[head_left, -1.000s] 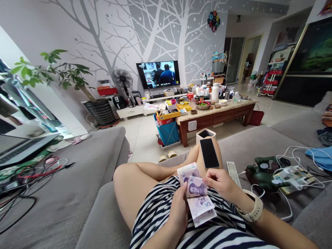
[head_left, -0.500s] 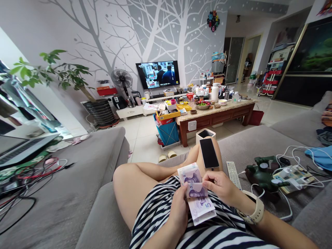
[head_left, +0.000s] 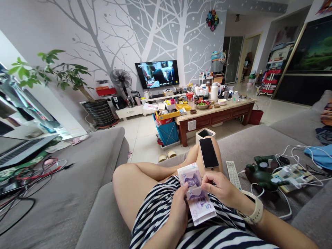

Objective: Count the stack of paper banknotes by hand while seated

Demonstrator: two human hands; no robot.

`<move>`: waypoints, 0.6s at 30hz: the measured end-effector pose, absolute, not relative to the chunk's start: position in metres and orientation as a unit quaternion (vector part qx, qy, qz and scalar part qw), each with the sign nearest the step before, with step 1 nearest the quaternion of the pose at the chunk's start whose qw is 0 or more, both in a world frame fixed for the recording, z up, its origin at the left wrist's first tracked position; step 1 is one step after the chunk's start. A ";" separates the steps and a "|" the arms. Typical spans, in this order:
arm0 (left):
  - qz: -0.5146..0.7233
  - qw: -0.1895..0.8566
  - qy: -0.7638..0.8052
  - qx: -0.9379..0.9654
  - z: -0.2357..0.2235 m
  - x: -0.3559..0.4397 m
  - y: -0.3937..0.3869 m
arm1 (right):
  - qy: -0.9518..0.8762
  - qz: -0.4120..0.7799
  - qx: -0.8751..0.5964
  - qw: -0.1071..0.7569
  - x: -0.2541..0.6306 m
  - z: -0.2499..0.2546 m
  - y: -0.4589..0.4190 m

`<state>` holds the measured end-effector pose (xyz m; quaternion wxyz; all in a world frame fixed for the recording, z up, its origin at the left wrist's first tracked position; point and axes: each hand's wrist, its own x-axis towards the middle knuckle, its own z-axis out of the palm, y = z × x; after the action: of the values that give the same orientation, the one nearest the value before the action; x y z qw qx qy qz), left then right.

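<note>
My left hand [head_left: 178,207] is closed on a stack of purple banknotes [head_left: 190,174] marked 5, its thumb pressing on their left edge. The lower part of the stack [head_left: 203,209] hangs down over my striped clothing. With thumb and finger pinched, my right hand [head_left: 219,186] grips the right edge of a bent banknote [head_left: 195,194] across the middle of the stack. A smartphone [head_left: 209,153] with a dark screen rests on my leg just beyond the notes, a cable at its lower end.
Right of me on the grey sofa lie a remote control [head_left: 233,175], a dark green figure-like object [head_left: 263,176] and a power strip [head_left: 293,178] with white cables. Tangled cables [head_left: 23,183] and a laptop [head_left: 23,148] are at left. A cluttered coffee table [head_left: 215,119] stands ahead.
The bent banknote under my right fingers has come slightly lower, baring more of the portrait on the note above. My left hand keeps its place.
</note>
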<state>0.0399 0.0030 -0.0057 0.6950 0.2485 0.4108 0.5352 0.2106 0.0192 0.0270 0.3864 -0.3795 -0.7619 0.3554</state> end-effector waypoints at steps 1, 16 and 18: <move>0.537 0.694 0.410 0.249 -0.005 0.040 0.002 | -0.761 0.356 -0.380 0.388 0.211 0.027 0.019; 0.529 0.699 0.416 0.242 -0.010 0.040 0.004 | -0.762 0.402 -0.333 0.384 0.213 0.027 0.018; 0.530 0.698 0.416 0.241 -0.009 0.040 0.004 | -0.755 0.448 -0.306 0.369 0.214 0.026 0.020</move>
<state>0.0404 0.0037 -0.0091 0.6984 0.2414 0.4157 0.5303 0.2139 0.0196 0.0257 0.3694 -0.3057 -0.7547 0.4478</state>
